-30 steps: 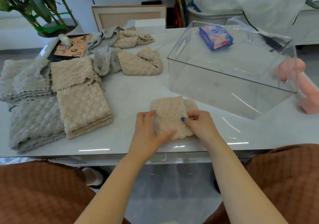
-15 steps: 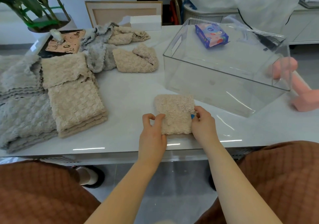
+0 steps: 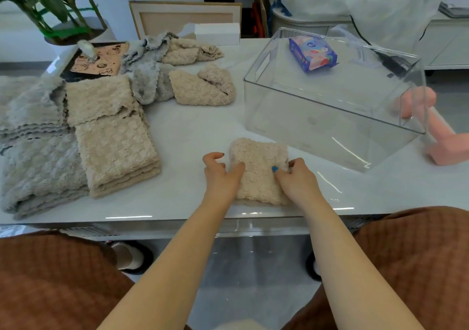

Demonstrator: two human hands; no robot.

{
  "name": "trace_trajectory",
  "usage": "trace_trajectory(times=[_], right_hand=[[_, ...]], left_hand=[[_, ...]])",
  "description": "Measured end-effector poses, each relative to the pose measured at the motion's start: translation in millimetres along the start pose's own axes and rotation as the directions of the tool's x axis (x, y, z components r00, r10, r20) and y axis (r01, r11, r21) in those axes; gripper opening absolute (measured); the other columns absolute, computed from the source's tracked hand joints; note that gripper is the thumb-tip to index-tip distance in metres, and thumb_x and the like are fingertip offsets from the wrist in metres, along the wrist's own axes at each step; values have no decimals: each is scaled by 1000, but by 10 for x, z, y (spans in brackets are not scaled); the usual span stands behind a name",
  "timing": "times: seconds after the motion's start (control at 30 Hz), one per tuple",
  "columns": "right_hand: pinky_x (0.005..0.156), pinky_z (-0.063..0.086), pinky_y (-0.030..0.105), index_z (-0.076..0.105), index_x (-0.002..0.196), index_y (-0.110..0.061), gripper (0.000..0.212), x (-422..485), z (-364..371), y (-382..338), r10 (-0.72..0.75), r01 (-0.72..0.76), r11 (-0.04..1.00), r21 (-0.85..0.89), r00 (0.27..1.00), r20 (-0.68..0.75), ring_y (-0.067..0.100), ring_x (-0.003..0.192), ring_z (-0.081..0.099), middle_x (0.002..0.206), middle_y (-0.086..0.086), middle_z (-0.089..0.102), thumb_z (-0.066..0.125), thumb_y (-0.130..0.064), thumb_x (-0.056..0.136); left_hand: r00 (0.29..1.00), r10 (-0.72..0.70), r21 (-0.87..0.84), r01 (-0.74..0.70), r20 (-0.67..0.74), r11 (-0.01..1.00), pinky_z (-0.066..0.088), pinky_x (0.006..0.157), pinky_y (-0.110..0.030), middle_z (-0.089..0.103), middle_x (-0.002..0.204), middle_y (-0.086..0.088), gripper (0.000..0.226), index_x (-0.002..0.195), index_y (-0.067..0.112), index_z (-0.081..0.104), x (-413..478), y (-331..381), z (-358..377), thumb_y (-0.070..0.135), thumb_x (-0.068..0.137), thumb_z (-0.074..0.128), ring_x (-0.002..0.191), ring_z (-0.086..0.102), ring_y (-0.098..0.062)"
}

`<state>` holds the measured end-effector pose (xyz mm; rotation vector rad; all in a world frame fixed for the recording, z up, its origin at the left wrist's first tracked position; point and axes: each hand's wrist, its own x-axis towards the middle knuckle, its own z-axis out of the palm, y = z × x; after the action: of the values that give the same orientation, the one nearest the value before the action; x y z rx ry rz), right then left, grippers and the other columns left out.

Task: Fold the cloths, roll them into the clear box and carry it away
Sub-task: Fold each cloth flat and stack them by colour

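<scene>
A small folded beige cloth point(image 3: 258, 167) lies near the table's front edge. My left hand point(image 3: 219, 177) holds its left side, thumb on top and fingers curled beside the edge. At the cloth's right side, my right hand point(image 3: 298, 181) pinches it, the blue-nailed thumb on top. The clear box point(image 3: 317, 136) stands just behind and to the right, tilted, with no cloth in it. A blue packet point(image 3: 313, 52) shows through its far end.
Folded beige stack point(image 3: 116, 152) and grey stack point(image 3: 38, 167) lie at the left. Unfolded grey and beige cloths point(image 3: 162, 68) and a crumpled beige cloth point(image 3: 203, 85) lie at the back. A pink object point(image 3: 442, 146) sits right of the box. A potted plant point(image 3: 50, 7) stands back left.
Both hands shifted from the cloth's near edge to its sides, and my left thumb now lies on top. The cloth looks squarer and more compact.
</scene>
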<state>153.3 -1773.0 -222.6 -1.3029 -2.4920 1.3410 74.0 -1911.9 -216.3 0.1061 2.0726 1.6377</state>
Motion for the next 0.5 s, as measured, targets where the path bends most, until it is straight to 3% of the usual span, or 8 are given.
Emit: trace_trajectory(times=[0.1,0.17,0.23,0.37,0.43,0.5], right_hand=[[56,31,28,48,79,-12,15,-23,-30,-11,-53,52,986,161,999,3,15,63,44,69,-1,48,52,-20,91],[58,33,29,49,78,-13,15,-43,-26,-56,-82,86,952,293,996,-27,15,62,43,69,-1,47,55,-18,90],[59,37,26,55,92,-14,5,-78,26,-166,-122,128,926,355,992,-39,13,64,46,76,-3,50,59,-17,90],[49,41,18,34,110,-20,36,-114,286,-568,-249,245,851,465,967,-55,10,59,45,98,-4,46,62,-9,90],[48,41,20,35,106,-22,34,-116,459,-789,-328,282,841,462,944,20,12,62,46,107,-3,47,60,-5,90],[45,38,18,46,95,-21,23,-120,655,-1028,-368,291,854,431,924,105,10,60,48,108,-2,53,58,-2,90]], left_hand=[[996,4,-24,-2,89,1000,49,71,-34,52,94,-9,38,112,28,27,10,17,29,13,91,55,83,55,-21],[997,66,-48,-64,28,997,47,64,-35,50,89,-6,32,107,31,33,-4,-11,-25,8,91,48,74,52,-19],[983,157,7,-157,-93,988,43,59,-29,48,87,0,30,99,32,41,1,-60,-121,3,90,43,66,45,-13],[924,292,105,-274,-246,956,44,72,-26,60,98,-3,35,83,29,59,43,-97,-504,0,92,41,76,52,-10],[909,292,95,-276,-298,956,48,82,-27,64,104,0,37,86,27,65,72,-61,-792,1,95,41,87,58,-9],[900,283,86,-270,-332,959,45,92,-22,62,115,5,34,97,29,66,93,1,-1105,4,98,41,102,57,-4]])
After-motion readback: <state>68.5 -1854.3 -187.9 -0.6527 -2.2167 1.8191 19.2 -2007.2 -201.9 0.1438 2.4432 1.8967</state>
